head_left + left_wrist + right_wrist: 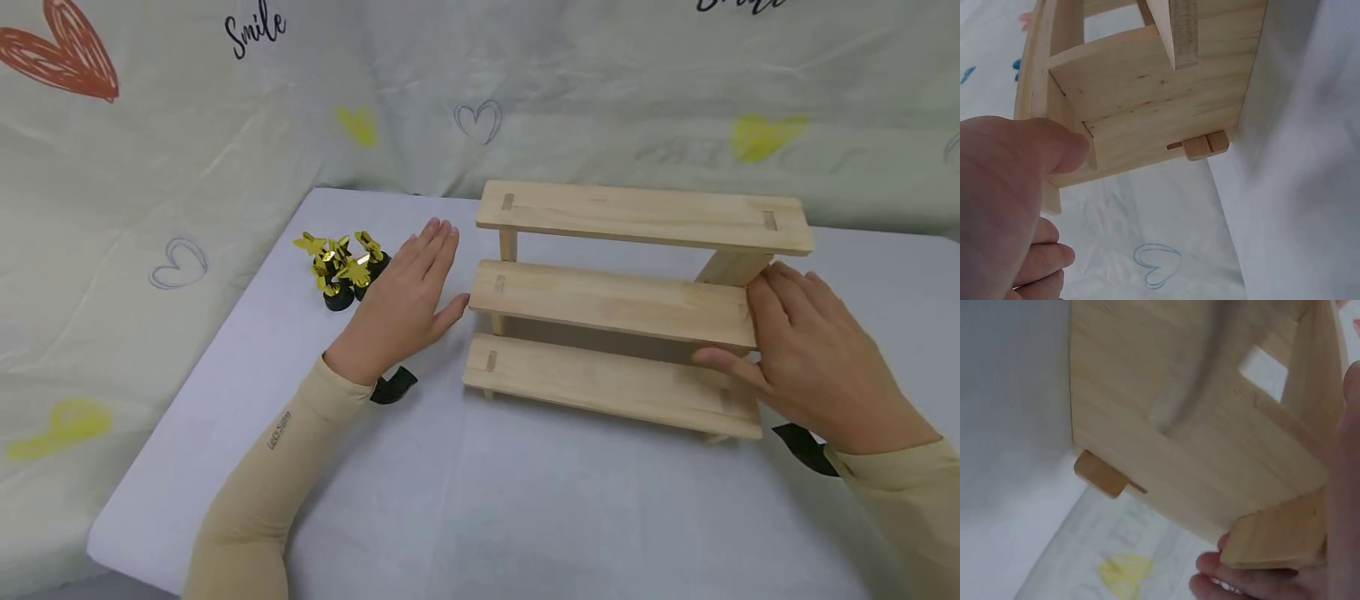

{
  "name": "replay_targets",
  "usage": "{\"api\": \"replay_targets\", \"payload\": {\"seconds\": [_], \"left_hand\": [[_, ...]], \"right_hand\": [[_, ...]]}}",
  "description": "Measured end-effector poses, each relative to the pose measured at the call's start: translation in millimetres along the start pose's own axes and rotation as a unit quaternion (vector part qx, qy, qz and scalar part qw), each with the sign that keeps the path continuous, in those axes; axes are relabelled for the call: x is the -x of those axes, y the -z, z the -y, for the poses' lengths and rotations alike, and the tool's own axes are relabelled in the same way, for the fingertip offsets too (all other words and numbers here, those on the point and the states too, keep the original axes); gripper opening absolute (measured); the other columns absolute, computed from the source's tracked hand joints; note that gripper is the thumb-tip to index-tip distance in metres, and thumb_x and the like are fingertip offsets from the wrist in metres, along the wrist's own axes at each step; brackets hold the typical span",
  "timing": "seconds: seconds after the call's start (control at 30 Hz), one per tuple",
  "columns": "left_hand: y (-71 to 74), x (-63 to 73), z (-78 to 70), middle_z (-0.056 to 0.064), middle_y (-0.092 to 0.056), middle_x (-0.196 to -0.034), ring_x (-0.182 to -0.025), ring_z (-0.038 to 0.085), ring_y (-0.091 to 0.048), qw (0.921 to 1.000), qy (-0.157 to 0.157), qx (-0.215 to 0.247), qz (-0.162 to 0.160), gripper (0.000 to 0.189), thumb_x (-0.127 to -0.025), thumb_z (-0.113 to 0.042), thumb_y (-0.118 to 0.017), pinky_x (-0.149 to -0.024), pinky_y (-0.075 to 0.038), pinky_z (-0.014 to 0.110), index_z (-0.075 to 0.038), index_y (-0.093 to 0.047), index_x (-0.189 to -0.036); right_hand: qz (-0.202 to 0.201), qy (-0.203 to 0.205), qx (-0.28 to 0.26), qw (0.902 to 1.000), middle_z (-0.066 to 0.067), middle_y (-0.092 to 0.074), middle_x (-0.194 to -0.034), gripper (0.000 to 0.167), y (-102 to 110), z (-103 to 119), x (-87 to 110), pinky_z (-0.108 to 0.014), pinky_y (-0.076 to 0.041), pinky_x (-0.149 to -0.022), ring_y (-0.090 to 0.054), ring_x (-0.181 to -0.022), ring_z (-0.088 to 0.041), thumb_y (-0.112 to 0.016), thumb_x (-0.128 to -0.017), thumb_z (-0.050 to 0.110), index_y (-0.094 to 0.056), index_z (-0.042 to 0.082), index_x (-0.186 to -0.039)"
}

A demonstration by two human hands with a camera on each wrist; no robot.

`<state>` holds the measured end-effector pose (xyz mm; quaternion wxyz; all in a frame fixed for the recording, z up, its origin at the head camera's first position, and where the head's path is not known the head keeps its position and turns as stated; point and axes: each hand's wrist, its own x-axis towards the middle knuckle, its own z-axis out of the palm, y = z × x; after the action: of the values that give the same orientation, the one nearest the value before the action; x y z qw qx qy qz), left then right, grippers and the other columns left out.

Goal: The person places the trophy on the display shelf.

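A three-tier wooden stand (600,296) with stepped planks stands on the white table. My right hand (817,358) grips its right end: the thumb lies over the front of the middle plank and the fingers reach behind. In the right wrist view, fingers (1241,581) curl at a plank's end beside the side panel (1166,456). At the other end, my left hand (405,304) has straight fingers pointing away, its thumb tip right at the middle plank's left corner. The left wrist view has the thumb (1063,147) overlapping the wood near a side panel (1154,94).
Several small shiny gold ornaments (341,267) on black bases cluster left of my left hand. A pale cloth (600,100) with printed hearts and writing hangs behind the table (225,417). Black pieces (393,386) show beside both sleeves.
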<state>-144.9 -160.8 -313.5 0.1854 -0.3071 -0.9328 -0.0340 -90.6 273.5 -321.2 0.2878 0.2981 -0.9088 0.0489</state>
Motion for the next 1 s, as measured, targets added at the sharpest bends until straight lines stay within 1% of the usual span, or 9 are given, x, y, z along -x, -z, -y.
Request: {"api": "replay_targets", "payload": {"seconds": [0.07,0.13,0.23,0.3,0.53,0.63,0.73,0.87,1.0], "left_hand": [[1.1,1.4,1.8,0.027,-0.039,-0.163,-0.157,0.037,-0.035,1.0,-0.003,-0.001,0.007,0.075,-0.102,-0.033,-0.064,-0.13,-0.032,0.049,0.008,-0.034,-0.156],[2.1,2.5,3.2,0.027,-0.038,-0.163,-0.157,0.037,-0.034,0.9999,-0.003,-0.001,0.013,0.076,-0.102,-0.035,-0.064,-0.131,-0.031,0.049,0.008,-0.033,-0.157],[3.9,3.2,3.8,0.026,-0.036,-0.164,-0.158,0.036,-0.032,0.9998,-0.003,0.003,0.018,0.077,-0.102,-0.036,-0.064,-0.131,-0.03,0.05,0.008,-0.032,-0.158],[5.0,3.5,4.1,0.026,-0.036,-0.165,-0.158,0.036,-0.032,0.9997,0.0,0.006,0.023,0.077,-0.102,-0.036,-0.064,-0.131,-0.03,0.05,0.007,-0.031,-0.158],[8.3,3.5,5.1,0.026,-0.035,-0.165,-0.158,0.036,-0.031,0.9997,0.005,0.007,0.024,0.077,-0.102,-0.034,-0.065,-0.132,-0.028,0.049,0.007,-0.031,-0.158],[8.8,3.6,5.4,0.026,-0.035,-0.165,-0.158,0.036,-0.032,0.9997,0.003,0.01,0.023,0.077,-0.102,-0.034,-0.065,-0.132,-0.029,0.05,0.008,-0.032,-0.158],[9.4,3.3,6.0,0.026,-0.036,-0.165,-0.158,0.036,-0.032,0.9997,0.001,0.007,0.025,0.076,-0.102,-0.033,-0.064,-0.132,-0.029,0.05,0.008,-0.031,-0.158],[11.7,3.6,7.2,0.027,-0.037,-0.164,-0.157,0.037,-0.033,0.9999,0.001,0.003,0.017,0.076,-0.102,-0.032,-0.065,-0.131,-0.029,0.05,0.008,-0.032,-0.157],[15.1,4.7,9.9,0.027,-0.039,-0.163,-0.157,0.037,-0.034,1.0,0.007,0.006,-0.002,0.074,-0.101,-0.031,-0.067,-0.131,-0.031,0.051,0.009,-0.035,-0.156]], "right_hand": [[0.024,-0.029,0.0,0.9993,-0.044,-0.057,-0.125,0.107,-0.4,3.0,1.5,-0.073,-0.043,-0.104,-0.053,-0.127,-0.058,-0.029,-0.097,0.082,-0.048,-0.022,-0.115],[0.058,-0.065,-0.004,0.9961,-0.046,-0.049,-0.141,0.108,0.4,5.8,4.4,-0.075,-0.037,-0.113,-0.046,-0.138,-0.058,-0.034,-0.097,0.08,-0.043,-0.022,-0.131],[0.089,-0.1,-0.019,0.9908,-0.045,-0.038,-0.152,0.106,2.2,9.0,7.5,-0.077,-0.03,-0.117,-0.037,-0.145,-0.059,-0.041,-0.098,0.076,-0.034,-0.018,-0.146],[0.093,-0.107,-0.026,0.9895,-0.044,-0.037,-0.153,0.101,3.1,11.4,8.2,-0.077,-0.031,-0.116,-0.036,-0.146,-0.059,-0.045,-0.1,0.071,-0.032,-0.017,-0.148],[0.087,-0.106,-0.012,0.9905,-0.044,-0.039,-0.152,0.105,9.9,19.2,9.3,-0.079,-0.036,-0.111,-0.039,-0.144,-0.06,-0.031,-0.1,0.075,-0.029,-0.016,-0.153],[0.107,-0.109,-0.008,0.9883,-0.044,-0.038,-0.153,0.096,12.8,20.7,10.3,-0.078,-0.037,-0.111,-0.04,-0.144,-0.058,-0.039,-0.104,0.066,-0.025,-0.013,-0.157],[0.11,-0.104,-0.007,0.9885,-0.044,-0.039,-0.153,0.092,12.8,19.4,10.0,-0.077,-0.038,-0.111,-0.041,-0.143,-0.058,-0.044,-0.105,0.061,-0.022,-0.011,-0.159],[0.102,-0.1,-0.011,0.9897,-0.044,-0.037,-0.153,0.091,11.3,19.1,9.0,-0.077,-0.037,-0.112,-0.039,-0.143,-0.059,-0.043,-0.106,0.06,-0.02,-0.009,-0.16],[0.116,-0.108,-0.02,0.9872,-0.044,-0.033,-0.156,0.09,12.2,18.4,10.5,-0.075,-0.033,-0.116,-0.035,-0.147,-0.059,-0.046,-0.106,0.056,-0.017,-0.008,-0.161]]}}
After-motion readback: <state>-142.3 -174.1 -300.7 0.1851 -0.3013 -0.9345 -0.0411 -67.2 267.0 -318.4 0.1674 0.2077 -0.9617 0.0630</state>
